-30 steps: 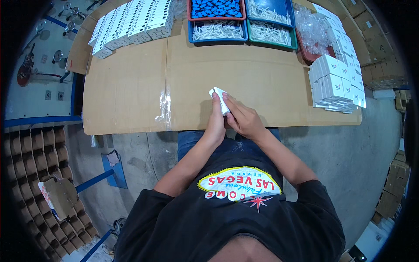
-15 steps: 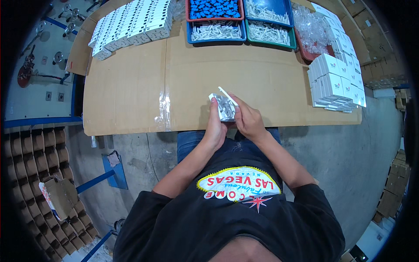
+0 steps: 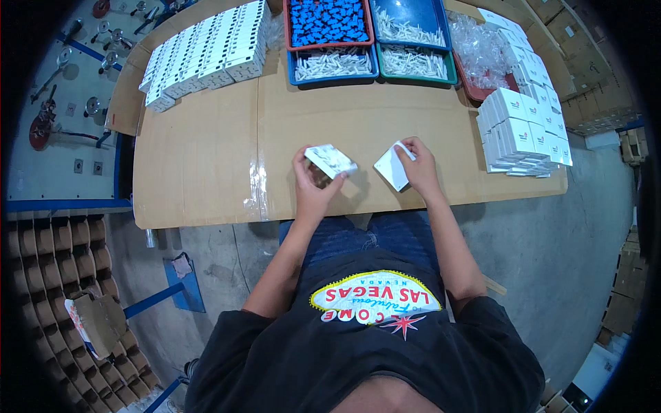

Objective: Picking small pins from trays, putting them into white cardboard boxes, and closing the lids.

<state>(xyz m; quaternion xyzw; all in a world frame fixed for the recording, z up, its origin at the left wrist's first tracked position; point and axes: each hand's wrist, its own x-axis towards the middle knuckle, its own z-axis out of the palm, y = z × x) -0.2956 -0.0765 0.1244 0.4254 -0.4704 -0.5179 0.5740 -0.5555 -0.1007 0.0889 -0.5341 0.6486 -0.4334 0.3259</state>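
Near the front of the cardboard-covered table (image 3: 200, 162), my left hand (image 3: 312, 196) grips a small white box (image 3: 332, 159) by its edges. The box is tilted, and its upward side carries grey marks; its contents cannot be made out from here. To its right, my right hand (image 3: 423, 172) pinches a flat white box lid (image 3: 392, 170) between thumb and fingers. The lid slants just above the cardboard, apart from the box.
Rows of white boxes (image 3: 206, 51) stand at the back left. Several trays hold blue pieces (image 3: 327, 22) and white plastic pieces (image 3: 334, 65). Clear plastic bags (image 3: 478, 51) fill a red tray beside stacked white boxes (image 3: 520, 131) at the right.
My hands have moved apart: the left one went left with the box, the right one went right with the lid. The box has been tipped, so its shiny grey contents no longer show.
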